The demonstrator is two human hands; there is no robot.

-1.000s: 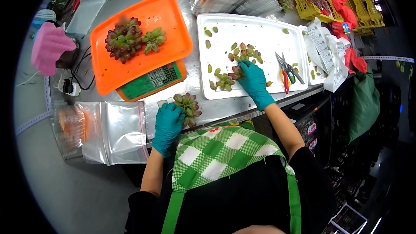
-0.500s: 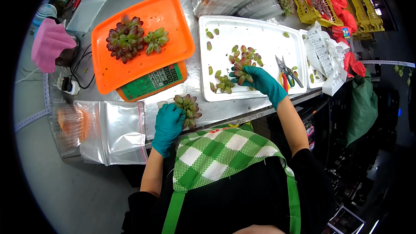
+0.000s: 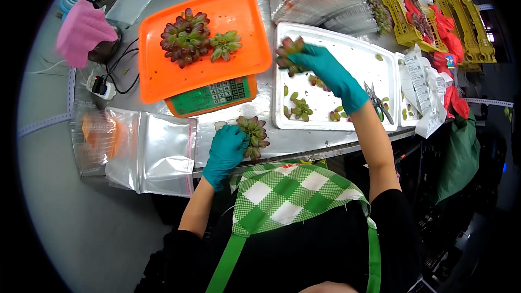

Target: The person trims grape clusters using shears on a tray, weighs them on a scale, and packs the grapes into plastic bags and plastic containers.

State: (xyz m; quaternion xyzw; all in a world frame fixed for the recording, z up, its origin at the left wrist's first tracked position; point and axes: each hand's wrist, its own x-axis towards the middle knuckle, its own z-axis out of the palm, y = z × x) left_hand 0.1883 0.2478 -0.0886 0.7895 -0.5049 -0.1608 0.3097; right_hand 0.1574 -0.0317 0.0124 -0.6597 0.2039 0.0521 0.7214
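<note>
In my gloved right hand (image 3: 331, 73) is a reddish-green succulent rosette (image 3: 290, 54), raised over the left side of the white tray (image 3: 358, 57). The fingers are closed around its underside, and the stem is hidden. My gloved left hand (image 3: 227, 149) is closed at the left side of another succulent (image 3: 253, 137) by the table's front edge. A small succulent (image 3: 302, 110) and loose leaves lie in the white tray. On the orange tray (image 3: 233, 16) sit a large dark-red succulent (image 3: 185, 38) and a smaller green one (image 3: 224, 45).
The orange tray rests on a scale with a green keypad (image 3: 211, 95). Shears (image 3: 378, 103) lie at the white tray's right end. Clear plastic bags (image 3: 167, 149) are at front left. Stacked clear plastic trays (image 3: 320, 0) and yellow crates (image 3: 404, 19) stand behind.
My right hand has lifted a succulent from the white tray and moved it away from me toward the tray's far left. My left hand stays by its succulent. The whole view has shifted.
</note>
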